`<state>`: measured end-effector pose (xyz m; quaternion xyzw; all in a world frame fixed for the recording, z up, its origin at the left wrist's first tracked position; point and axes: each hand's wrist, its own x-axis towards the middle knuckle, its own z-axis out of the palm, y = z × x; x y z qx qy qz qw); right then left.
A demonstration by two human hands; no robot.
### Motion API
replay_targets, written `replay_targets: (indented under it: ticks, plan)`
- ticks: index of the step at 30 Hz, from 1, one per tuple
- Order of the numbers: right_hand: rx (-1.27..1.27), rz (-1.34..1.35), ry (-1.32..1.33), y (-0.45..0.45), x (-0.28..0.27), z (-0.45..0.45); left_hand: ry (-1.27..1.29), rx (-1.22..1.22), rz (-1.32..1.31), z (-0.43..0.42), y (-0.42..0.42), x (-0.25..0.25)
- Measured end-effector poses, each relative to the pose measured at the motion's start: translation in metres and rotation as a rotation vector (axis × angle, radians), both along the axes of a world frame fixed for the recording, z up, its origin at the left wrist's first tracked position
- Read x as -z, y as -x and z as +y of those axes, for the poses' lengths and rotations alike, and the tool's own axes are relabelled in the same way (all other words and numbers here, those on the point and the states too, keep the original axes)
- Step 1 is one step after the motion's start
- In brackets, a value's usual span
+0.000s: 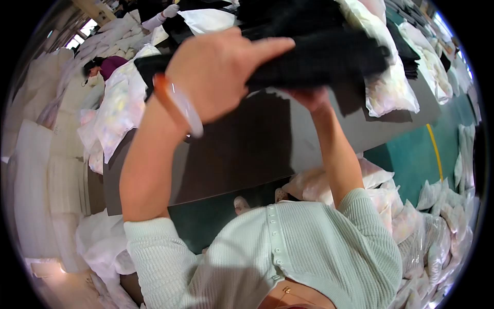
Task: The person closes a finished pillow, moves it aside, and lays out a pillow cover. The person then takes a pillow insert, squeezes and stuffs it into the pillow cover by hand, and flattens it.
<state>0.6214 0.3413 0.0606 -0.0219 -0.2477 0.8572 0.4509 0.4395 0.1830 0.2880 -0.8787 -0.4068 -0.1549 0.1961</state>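
A thick folded bundle of black cloth [329, 59] hangs tilted over the far part of the table, blurred by motion. My right hand [311, 98] grips its lower edge from below, its fingers mostly hidden by the cloth. Nearer the camera, my left hand [213, 72] is seen from the back, a pale bracelet [185, 110] at its wrist. One finger stretches out across the bundle's left end; the other fingers are bent or hidden. Whether this hand touches the cloth is hard to make out. More black cloth [152, 64] lies behind the left wrist.
A dark grey table [231, 159] lies beneath my arms. Filled white bags rest at its left [123, 103] and right [393, 92], with more on the floor [381, 190]. Across to the left, a co-worker in purple [110, 66] bends down; another person's gloved hand [170, 11] shows at the top.
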Motion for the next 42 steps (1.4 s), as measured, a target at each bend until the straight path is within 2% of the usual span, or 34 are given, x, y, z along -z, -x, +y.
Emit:
replay_targets:
  ticks: [2,5,7,9,10,11,13,14,15,17,18,19,21,22,24,25,27,28,29,31,33,34,35,36,37,39,40,41,42]
  plan:
    - [0.221,-0.06,0.048,-0.022,0.0,0.011,-0.075,-0.049,0.114,-0.023,-0.009,0.027]
    - [0.261,-0.109,0.305,-0.075,0.091,0.003,0.014,-0.126,0.148,-0.055,-0.008,0.126]
    - [0.215,-0.122,0.486,-0.117,0.163,-0.022,0.285,-0.116,-0.005,-0.077,0.003,0.203]
    - [0.131,-0.105,0.445,-0.145,0.174,-0.048,0.887,-0.251,-0.364,-0.107,0.016,0.253]
    - [0.094,-0.207,0.287,-0.153,0.154,-0.064,0.861,-0.276,-0.421,-0.111,0.025,0.272]
    - [0.096,-0.219,0.312,-0.161,0.158,-0.06,0.838,-0.303,-0.474,-0.117,0.034,0.286]
    - [-0.049,-0.534,0.247,-0.171,0.153,-0.044,0.674,-0.401,-0.638,-0.112,0.047,0.296]
    - [0.041,-0.764,0.275,-0.162,0.145,-0.044,0.543,-0.471,-0.642,-0.105,0.056,0.303]
    - [0.044,-0.766,0.277,-0.149,0.139,-0.047,0.409,-0.539,-0.644,-0.097,0.066,0.313]
    - [0.233,-1.021,0.262,-0.13,0.131,-0.051,0.291,-0.728,-0.638,-0.078,0.08,0.327]
    - [0.454,-1.165,0.06,-0.124,0.142,-0.054,0.277,-0.793,-0.613,-0.07,0.085,0.331]
    - [0.591,-1.271,-0.138,-0.115,0.126,-0.065,0.276,-0.794,-0.615,-0.063,0.087,0.333]
    - [0.777,-1.128,-0.256,-0.105,0.118,-0.07,0.405,-0.937,-0.747,-0.052,0.09,0.339]
    - [0.775,-1.129,-0.256,-0.097,0.104,-0.071,0.437,-0.967,-0.796,-0.049,0.09,0.342]
    - [0.543,-1.318,-0.209,-0.086,0.079,-0.064,0.415,-0.988,-0.766,-0.05,0.089,0.341]
    - [0.547,-1.315,-0.208,-0.085,0.079,-0.057,0.389,-1.009,-0.739,-0.049,0.088,0.338]
    - [0.538,-1.667,-0.485,-0.085,0.087,-0.035,0.346,-0.933,-0.8,-0.052,0.091,0.338]
    - [0.655,-1.59,-0.414,-0.091,0.113,-0.014,0.305,-0.859,-0.861,-0.054,0.093,0.337]
    - [0.815,-1.248,-0.425,-0.092,0.109,-0.005,0.29,-0.857,-0.862,-0.057,0.091,0.33]
    - [0.954,-0.716,-0.457,-0.091,0.066,0.005,0.255,-0.782,-1.152,-0.071,0.081,0.315]
    - [0.884,-0.755,-0.372,-0.1,0.066,0.023,0.275,-0.806,-1.183,-0.086,0.079,0.32]
    - [0.865,-0.908,-0.305,-0.103,0.088,0.035,0.363,-0.91,-1.165,-0.092,0.078,0.33]
    - [0.781,-1.184,-0.101,-0.108,0.116,0.047,0.45,-1.013,-1.146,-0.098,0.079,0.342]
    - [0.776,-1.296,-0.171,-0.109,0.147,0.053,0.486,-1.024,-1.029,-0.103,0.083,0.354]
    - [0.768,-1.408,-0.244,-0.108,0.165,0.058,0.48,-1.025,-1.037,-0.105,0.083,0.362]
    - [0.724,-1.499,-0.185,-0.103,0.169,0.049,0.33,-1.132,-0.982,-0.112,0.083,0.373]
    - [0.683,-1.586,-0.116,-0.099,0.17,0.044,0.476,-1.13,-1.192,-0.113,0.087,0.377]
    - [0.673,-1.586,-0.121,-0.098,0.168,0.042,0.473,-1.14,-1.194,-0.114,0.089,0.38]
    - [0.563,-1.555,-0.08,-0.095,0.153,0.035,0.676,-1.14,-1.448,-0.11,0.088,0.369]
